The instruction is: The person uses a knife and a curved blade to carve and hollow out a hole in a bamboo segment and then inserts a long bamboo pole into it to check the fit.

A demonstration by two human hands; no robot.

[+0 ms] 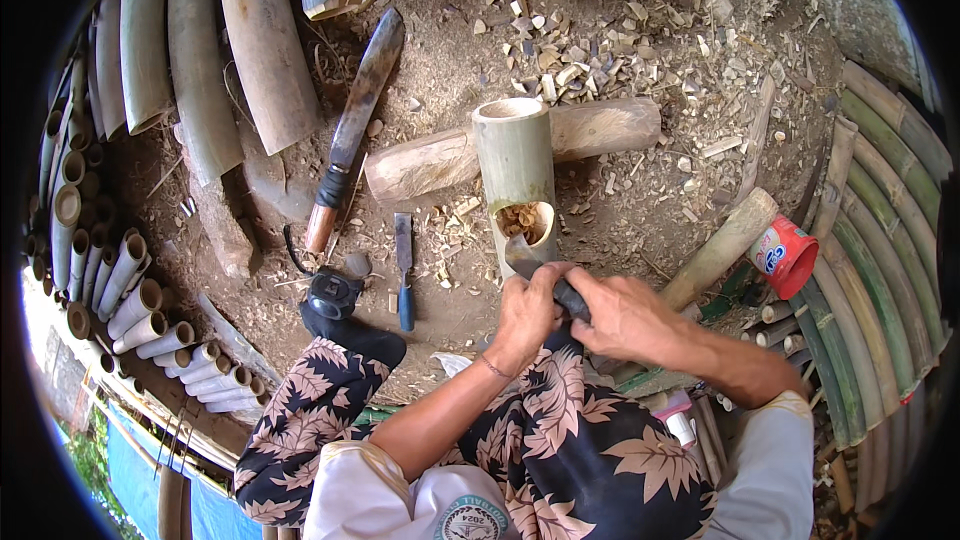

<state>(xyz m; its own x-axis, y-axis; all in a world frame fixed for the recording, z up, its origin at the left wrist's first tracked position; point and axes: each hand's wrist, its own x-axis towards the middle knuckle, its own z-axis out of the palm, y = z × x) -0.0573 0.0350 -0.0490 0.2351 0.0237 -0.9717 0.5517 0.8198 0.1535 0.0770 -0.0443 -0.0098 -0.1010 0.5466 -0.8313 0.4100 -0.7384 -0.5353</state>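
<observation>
A pale green bamboo section [515, 155] leans against a short log in front of me, its far end open. Brown shavings [520, 220] lie in an opening cut into its near side. My right hand [625, 320] is closed round the dark handle of a knife [522, 255], whose blade tip reaches into that opening. Closed too, my left hand [525, 318] presses on the knife where blade and handle meet, close to the bamboo's near end. The near end of the bamboo is hidden behind my hands.
A log [610, 128] lies crosswise under the bamboo. To the left are a machete [365, 90], a chisel [404, 265] and a black watch-like device [332, 295]. Bamboo pieces [130, 265] are stacked at left, bamboo poles [875, 270] at right, beside a red container [785, 255].
</observation>
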